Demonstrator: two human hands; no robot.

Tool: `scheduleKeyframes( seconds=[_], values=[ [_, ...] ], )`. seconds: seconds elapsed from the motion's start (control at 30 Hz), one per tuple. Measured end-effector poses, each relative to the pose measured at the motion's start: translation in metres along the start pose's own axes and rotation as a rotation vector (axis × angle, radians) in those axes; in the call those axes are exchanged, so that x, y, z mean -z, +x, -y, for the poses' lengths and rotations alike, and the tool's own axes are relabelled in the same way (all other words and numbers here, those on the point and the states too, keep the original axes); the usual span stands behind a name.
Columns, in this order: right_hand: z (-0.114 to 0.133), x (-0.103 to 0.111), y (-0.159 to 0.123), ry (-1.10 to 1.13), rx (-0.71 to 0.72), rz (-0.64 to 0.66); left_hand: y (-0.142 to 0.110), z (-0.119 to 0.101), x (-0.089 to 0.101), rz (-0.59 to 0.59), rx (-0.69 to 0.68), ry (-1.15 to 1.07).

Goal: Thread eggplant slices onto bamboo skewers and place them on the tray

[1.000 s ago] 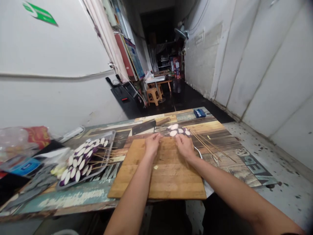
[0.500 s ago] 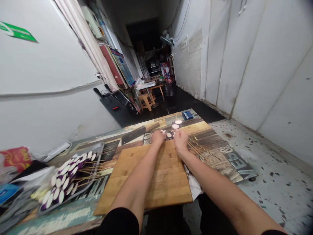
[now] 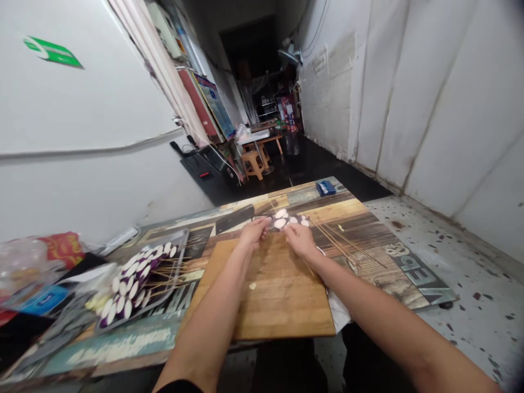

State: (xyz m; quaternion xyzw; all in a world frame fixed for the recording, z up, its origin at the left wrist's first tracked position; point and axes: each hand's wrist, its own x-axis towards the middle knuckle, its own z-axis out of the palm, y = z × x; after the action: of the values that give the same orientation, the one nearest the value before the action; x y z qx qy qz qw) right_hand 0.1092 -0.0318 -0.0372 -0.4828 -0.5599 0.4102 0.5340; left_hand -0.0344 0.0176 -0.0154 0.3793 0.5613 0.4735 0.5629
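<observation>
My left hand is above the far edge of a wooden cutting board, its fingertips pinched at what looks like a purple-skinned, white-fleshed eggplant slice. Beside it, my right hand is closed round a thin wooden skewer, which shows below the palm. Oval eggplant slices lie clustered between and just beyond both hands; fingers hide which of them are on the skewer. On the left, a grey metal tray bears a pile of skewered eggplant slices, sticks pointing right.
Loose bare skewers lie right of the board. A dark knife blade rests beyond its far left corner, and a blue box stands at the table's far end. Plastic bags and a grey cloth crowd the left side.
The view has swung slightly left. My hands have shifted a little, and the skewer in my right hand has tilted leftward from nearly upright. A small pale scrap now shows on the board.
</observation>
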Motion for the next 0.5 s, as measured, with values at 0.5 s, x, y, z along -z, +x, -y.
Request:
scheduleKeyframes(
  seconds=[0.5],
  values=[
    [0.000,-0.012,-0.020,-0.245,0.191,0.363,-0.022,0.017,0.052,-0.174,-0.171,-0.496]
  ],
)
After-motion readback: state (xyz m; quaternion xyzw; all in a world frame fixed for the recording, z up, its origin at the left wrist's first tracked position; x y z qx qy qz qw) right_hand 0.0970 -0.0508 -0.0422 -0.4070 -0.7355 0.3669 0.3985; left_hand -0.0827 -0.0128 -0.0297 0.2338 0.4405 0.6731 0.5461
